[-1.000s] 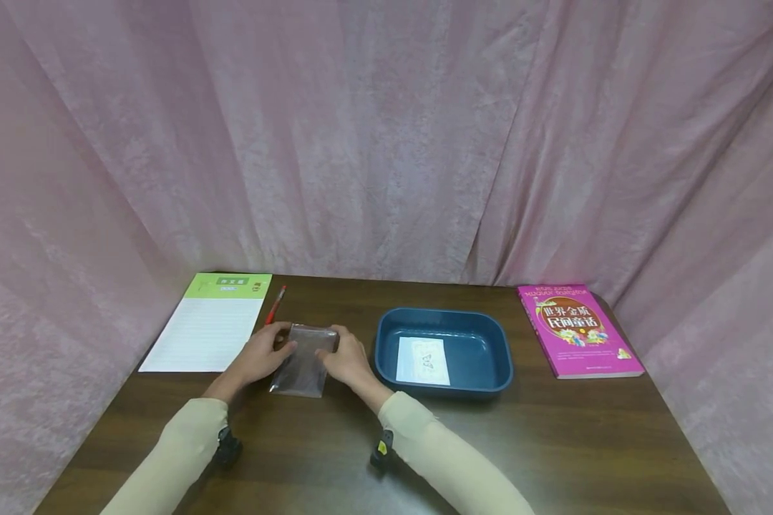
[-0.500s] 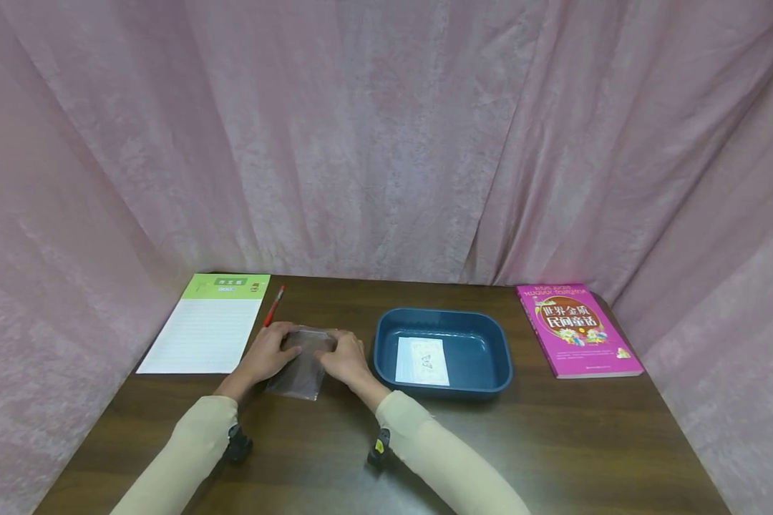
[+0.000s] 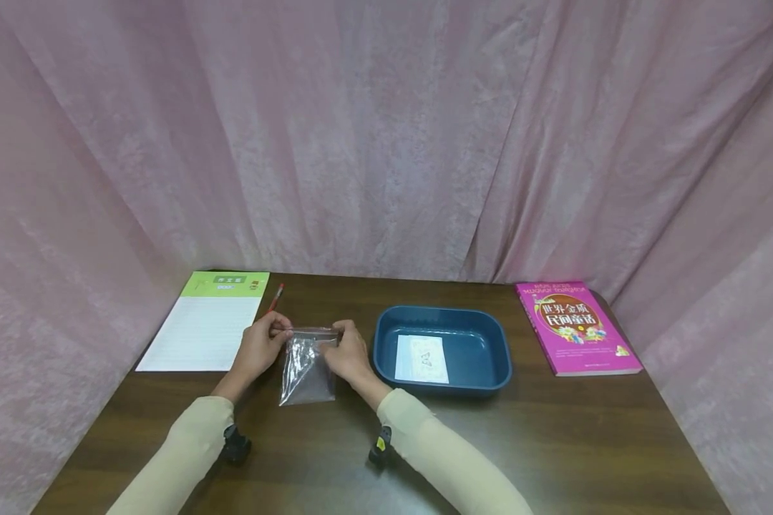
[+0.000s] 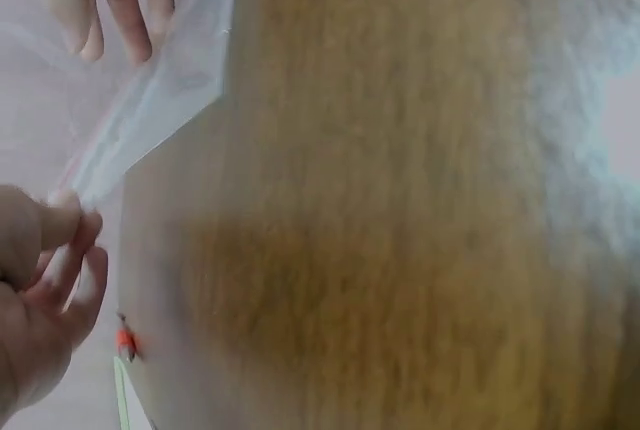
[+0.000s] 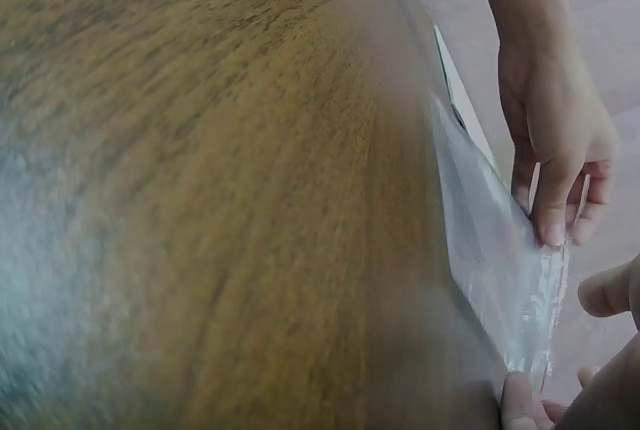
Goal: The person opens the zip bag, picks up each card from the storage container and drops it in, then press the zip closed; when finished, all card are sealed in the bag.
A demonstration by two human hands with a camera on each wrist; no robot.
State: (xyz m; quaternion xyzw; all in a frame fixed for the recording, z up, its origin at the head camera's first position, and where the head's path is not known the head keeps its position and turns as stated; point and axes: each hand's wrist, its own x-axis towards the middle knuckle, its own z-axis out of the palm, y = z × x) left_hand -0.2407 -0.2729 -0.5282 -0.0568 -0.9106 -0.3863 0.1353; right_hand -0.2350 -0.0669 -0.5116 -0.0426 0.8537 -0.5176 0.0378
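Note:
A clear plastic zip bag (image 3: pixel 308 368) hangs between my two hands, its top edge away from me and its lower part towards me. My left hand (image 3: pixel 260 350) pinches the bag's upper left corner between thumb and fingers. At the upper right corner my right hand (image 3: pixel 350 355) holds the bag, thumb on the near face and other fingers behind. In the right wrist view the right hand's forefinger (image 5: pixel 605 290) points out, apart from the bag. The left wrist view shows the bag (image 4: pixel 180 80) stretched slantwise between both hands.
A blue tray (image 3: pixel 442 390) with a printed white paper (image 3: pixel 421 359) inside stands right of the right hand. A writing pad (image 3: pixel 202 332) lies at the left, a red pen (image 3: pixel 275 297) beside it. A pink book (image 3: pixel 580 329) lies far right on the wooden table (image 3: pixel 554 443).
The left hand has shifted from lying over the bag's upper left part to pinching its corner. The bag has swung a little to the right and now looks shiny. The right hand has barely moved.

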